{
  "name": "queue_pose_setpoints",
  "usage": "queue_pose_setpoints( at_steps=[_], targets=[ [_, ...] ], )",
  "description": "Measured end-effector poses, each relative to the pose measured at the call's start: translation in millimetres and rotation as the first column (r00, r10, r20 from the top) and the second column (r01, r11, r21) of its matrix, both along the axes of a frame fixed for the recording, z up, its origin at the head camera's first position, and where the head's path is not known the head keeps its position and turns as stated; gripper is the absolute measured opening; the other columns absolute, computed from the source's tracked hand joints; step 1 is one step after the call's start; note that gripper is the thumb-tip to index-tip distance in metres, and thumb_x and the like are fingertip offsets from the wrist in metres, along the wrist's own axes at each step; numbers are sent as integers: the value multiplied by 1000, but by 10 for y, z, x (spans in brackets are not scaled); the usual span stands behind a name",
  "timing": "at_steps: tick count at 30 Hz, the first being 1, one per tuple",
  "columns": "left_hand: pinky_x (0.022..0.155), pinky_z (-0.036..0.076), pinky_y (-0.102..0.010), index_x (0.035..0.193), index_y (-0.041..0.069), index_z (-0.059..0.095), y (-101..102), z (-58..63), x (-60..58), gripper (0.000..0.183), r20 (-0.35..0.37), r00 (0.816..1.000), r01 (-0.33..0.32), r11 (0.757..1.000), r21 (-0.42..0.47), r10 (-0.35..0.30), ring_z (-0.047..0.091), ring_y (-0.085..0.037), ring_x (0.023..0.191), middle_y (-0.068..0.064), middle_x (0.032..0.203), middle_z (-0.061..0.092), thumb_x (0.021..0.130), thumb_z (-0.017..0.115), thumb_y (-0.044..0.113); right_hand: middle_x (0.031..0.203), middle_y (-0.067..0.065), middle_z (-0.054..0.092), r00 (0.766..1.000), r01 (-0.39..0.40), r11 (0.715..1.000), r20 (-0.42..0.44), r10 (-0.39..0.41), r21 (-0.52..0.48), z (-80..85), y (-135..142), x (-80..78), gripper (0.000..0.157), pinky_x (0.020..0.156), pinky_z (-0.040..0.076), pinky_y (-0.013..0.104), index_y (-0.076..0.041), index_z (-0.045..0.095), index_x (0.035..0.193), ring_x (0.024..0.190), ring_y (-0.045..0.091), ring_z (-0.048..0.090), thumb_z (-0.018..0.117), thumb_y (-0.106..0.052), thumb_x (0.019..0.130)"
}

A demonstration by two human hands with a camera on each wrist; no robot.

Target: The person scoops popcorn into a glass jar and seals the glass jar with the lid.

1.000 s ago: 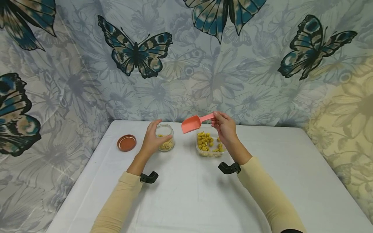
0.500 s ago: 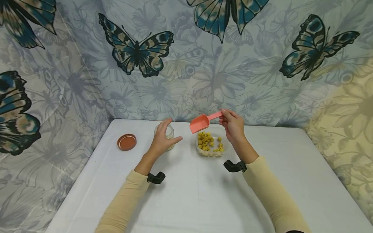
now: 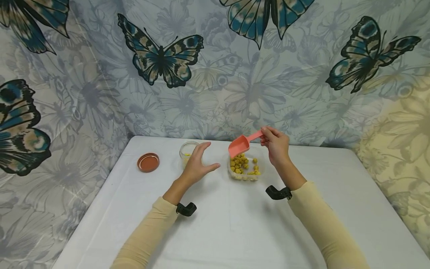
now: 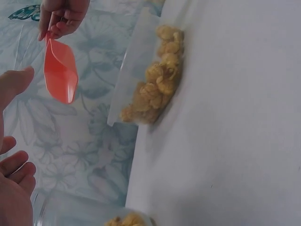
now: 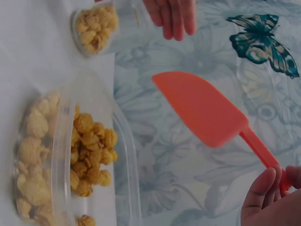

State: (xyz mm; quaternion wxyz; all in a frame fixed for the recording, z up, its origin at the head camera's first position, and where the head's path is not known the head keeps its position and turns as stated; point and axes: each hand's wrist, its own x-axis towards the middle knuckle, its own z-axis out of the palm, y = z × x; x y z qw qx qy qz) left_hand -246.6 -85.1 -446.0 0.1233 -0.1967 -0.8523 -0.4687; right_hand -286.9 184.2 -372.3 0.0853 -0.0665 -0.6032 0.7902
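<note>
My right hand (image 3: 278, 147) pinches the handle end of a coral scoop (image 3: 239, 146), whose bowl hangs over the back left of a clear plastic container (image 3: 246, 178). Yellow popcorn (image 3: 237, 164) lies in that container, with part of its floor bare. In the right wrist view the underside of the scoop (image 5: 202, 108) faces the camera; the left wrist view looks into its bowl (image 4: 60, 70), where no popcorn shows. My left hand (image 3: 196, 168) holds nothing, thumb and fingers spread apart. It stands between the container and a glass jar (image 3: 186, 148), hiding much of the jar. Popcorn (image 5: 96, 28) fills the jar's lower part.
A brown round lid (image 3: 148, 162) lies on the white tabletop (image 3: 215, 231), left of the jar. Behind the table's back edge hangs a butterfly-printed cloth (image 3: 255, 89), with more of it along the left and right sides.
My left hand has moved right, away from the jar, its fingers still spread. The scoop in my right hand has also shifted right, and its bowl now tips lower over the container.
</note>
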Motion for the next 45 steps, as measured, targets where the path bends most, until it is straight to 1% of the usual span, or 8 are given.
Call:
queue_pose_setpoints(
  at_steps=[6, 17, 21, 27, 31, 36, 40, 45],
  targets=[
    [112, 39, -50, 144, 5, 42, 87, -34, 22, 78, 11, 1000, 15, 999, -36, -15, 42, -31, 137, -14, 146, 43, 81, 80, 31, 68, -2, 65, 999, 33, 998, 22, -34, 51, -42, 54, 0, 6, 53, 53, 17, -8, 69, 94, 55, 8, 56, 66, -14, 93],
    [114, 37, -50, 146, 7, 40, 235, -127, -1, 77, 130, 991, 43, 998, -48, -37, 39, -31, 140, -14, 149, 41, 84, 76, 35, 66, -4, 64, 998, 67, 979, 5, -69, 192, -153, 189, 16, 7, 50, 50, 15, -7, 69, 95, 53, 6, 55, 67, -13, 92],
    [114, 37, -50, 144, 5, 42, 274, -175, -15, 75, 131, 991, 36, 998, -47, -30, 41, -32, 139, -15, 147, 44, 84, 77, 33, 67, -7, 64, 998, 67, 954, -40, -58, 293, -190, 221, 28, 21, 50, 49, 15, 2, 68, 104, 53, 5, 54, 67, -15, 92],
    [114, 36, -50, 145, 5, 41, 321, -227, -21, 76, 186, 982, 46, 998, -36, -39, 40, -32, 139, -15, 148, 43, 84, 76, 32, 68, -12, 63, 991, 76, 887, -132, -17, 455, -209, 242, 55, 33, 51, 50, 14, 10, 68, 110, 54, 3, 54, 66, -19, 93],
    [115, 36, -50, 146, 6, 40, 367, -247, -30, 76, 235, 971, 54, 998, -41, -43, 39, -32, 140, -15, 149, 41, 85, 75, 35, 69, -7, 63, 985, 104, 828, -170, -11, 551, -201, 241, 73, 31, 52, 49, 13, 7, 71, 107, 54, 2, 53, 66, -20, 93],
    [115, 35, -50, 147, 7, 38, 424, -289, -55, 76, 279, 959, 60, 997, -53, -43, 37, -33, 141, -15, 150, 39, 87, 73, 35, 78, 16, 68, 965, 176, 707, -261, 12, 685, -181, 220, 99, 25, 53, 47, 10, 6, 73, 104, 55, 0, 51, 65, -15, 93],
    [117, 33, -50, 149, 7, 35, 468, -317, -86, 76, 312, 949, 71, 996, -59, -49, 35, -33, 143, -16, 152, 37, 88, 72, 34, 82, 24, 71, 917, 275, 589, -392, 78, 760, -176, 177, 123, 18, 55, 40, 3, 9, 73, 98, 60, 12, 57, 66, -6, 90],
    [117, 32, -49, 153, 9, 29, 522, -348, -103, 81, 344, 938, 81, 990, -115, -37, 34, -34, 143, -16, 154, 34, 89, 70, 39, 74, 20, 69, 855, 351, 446, -476, 207, 824, -211, 122, 147, 12, 56, 43, 15, 8, 75, 91, 63, 26, 60, 69, -2, 87]
  ],
)
